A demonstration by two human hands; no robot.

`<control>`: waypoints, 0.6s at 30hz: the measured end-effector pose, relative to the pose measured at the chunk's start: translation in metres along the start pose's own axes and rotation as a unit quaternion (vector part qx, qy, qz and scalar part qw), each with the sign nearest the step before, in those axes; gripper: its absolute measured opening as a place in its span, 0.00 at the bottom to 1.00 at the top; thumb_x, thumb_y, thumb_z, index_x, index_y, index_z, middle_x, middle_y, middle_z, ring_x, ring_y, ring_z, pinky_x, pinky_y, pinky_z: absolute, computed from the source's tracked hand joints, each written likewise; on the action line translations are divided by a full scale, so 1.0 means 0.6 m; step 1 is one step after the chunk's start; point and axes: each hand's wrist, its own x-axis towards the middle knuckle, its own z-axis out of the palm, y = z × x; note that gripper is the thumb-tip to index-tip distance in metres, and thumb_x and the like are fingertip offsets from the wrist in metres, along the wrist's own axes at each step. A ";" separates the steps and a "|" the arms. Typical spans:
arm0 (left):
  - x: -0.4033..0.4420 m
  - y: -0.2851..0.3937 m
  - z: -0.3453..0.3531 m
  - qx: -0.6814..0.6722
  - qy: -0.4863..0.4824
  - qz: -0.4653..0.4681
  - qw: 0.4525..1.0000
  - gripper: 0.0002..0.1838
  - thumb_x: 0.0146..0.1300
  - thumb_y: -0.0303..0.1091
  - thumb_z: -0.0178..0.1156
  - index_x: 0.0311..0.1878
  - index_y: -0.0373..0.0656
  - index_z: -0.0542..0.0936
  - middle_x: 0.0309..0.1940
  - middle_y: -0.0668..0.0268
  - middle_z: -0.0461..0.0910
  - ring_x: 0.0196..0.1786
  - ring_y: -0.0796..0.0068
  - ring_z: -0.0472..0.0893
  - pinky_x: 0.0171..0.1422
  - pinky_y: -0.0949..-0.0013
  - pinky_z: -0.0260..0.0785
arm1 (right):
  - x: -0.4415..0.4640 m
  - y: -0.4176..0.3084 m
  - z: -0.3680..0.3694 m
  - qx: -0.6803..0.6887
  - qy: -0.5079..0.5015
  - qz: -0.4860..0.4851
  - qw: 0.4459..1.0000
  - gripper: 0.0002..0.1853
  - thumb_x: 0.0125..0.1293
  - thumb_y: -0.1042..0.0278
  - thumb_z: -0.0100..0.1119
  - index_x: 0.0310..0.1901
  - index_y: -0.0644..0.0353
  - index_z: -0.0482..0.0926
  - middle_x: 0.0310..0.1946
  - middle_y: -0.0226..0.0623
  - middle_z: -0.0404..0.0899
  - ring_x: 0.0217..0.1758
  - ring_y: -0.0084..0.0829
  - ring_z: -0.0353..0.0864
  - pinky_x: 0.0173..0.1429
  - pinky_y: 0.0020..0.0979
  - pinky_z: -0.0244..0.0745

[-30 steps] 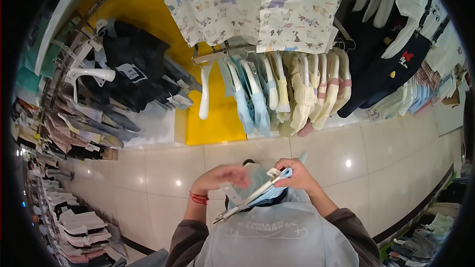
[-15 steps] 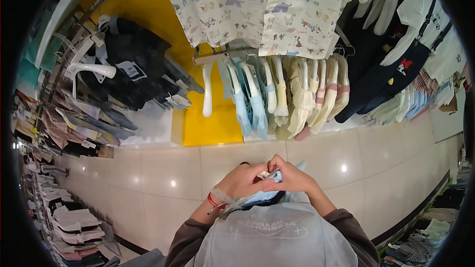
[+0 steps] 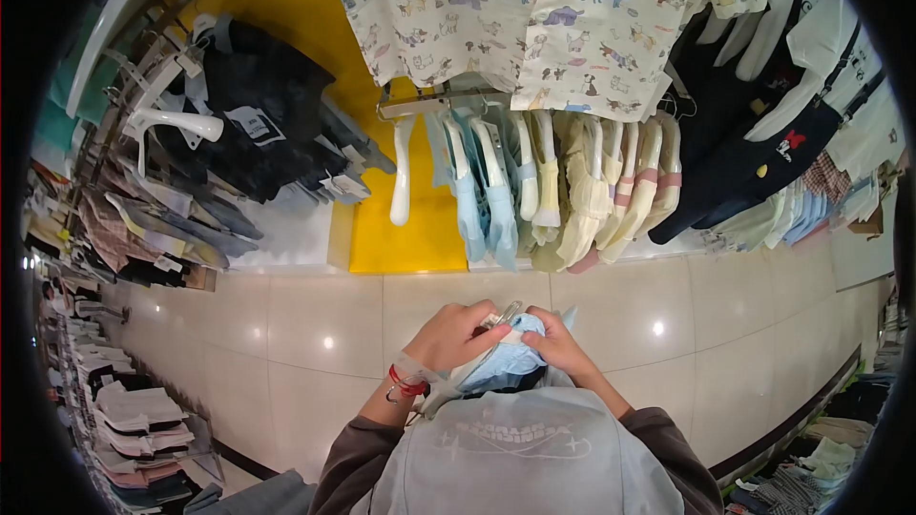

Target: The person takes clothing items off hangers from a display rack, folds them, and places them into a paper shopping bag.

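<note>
Close to my chest, a light blue garment [image 3: 508,360] is bunched between both hands. My left hand [image 3: 450,336] is closed at its upper left edge, beside a small clear plastic piece [image 3: 507,315] that looks like a hanger clip. On the other side, my right hand [image 3: 561,347] has its thumb and fingers closed on the blue cloth. The garment's lower part is hidden against my grey top [image 3: 520,463]. Red bands and a pale loop circle my left wrist.
Ahead hang blue and cream children's clothes [image 3: 582,191] on a rail, below a dog-print shirt [image 3: 515,19]. Dark clothes [image 3: 258,114] hang at left, navy overalls [image 3: 754,157] at right. Folded clothes [image 3: 138,420] are stacked at lower left. Pale tiles [image 3: 324,315] cover the floor.
My hands have moved apart, with my right hand slightly lower. More of the blue garment and the clear plastic piece now shows between them. The view has shifted slightly.
</note>
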 end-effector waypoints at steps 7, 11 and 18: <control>-0.001 -0.007 -0.004 0.049 0.048 0.054 0.996 0.15 0.52 0.39 0.64 0.24 0.38 0.72 0.14 0.60 0.71 0.16 0.65 0.72 0.22 0.69 0.62 | 0.002 -0.003 0.009 0.048 0.026 0.017 0.998 0.08 0.65 0.65 0.55 0.35 0.61 0.71 0.29 0.24 0.70 0.34 0.15 0.65 0.38 0.20 0.64; -0.006 -0.013 0.002 0.048 0.060 0.074 0.994 0.14 0.52 0.38 0.64 0.24 0.38 0.72 0.13 0.60 0.71 0.15 0.66 0.71 0.21 0.70 0.62 | 0.003 -0.003 0.008 0.054 0.014 0.031 0.998 0.08 0.66 0.65 0.53 0.35 0.60 0.70 0.29 0.23 0.69 0.34 0.14 0.65 0.38 0.20 0.63; -0.035 -0.067 -0.046 -0.087 0.178 0.013 0.980 0.13 0.58 0.38 0.60 0.27 0.38 0.74 0.14 0.67 0.70 0.18 0.80 0.69 0.23 0.74 0.61 | 0.004 0.040 0.009 0.236 0.128 0.074 0.961 0.17 0.68 0.55 0.50 0.48 0.60 0.67 0.40 0.31 0.72 0.43 0.23 0.74 0.49 0.29 0.73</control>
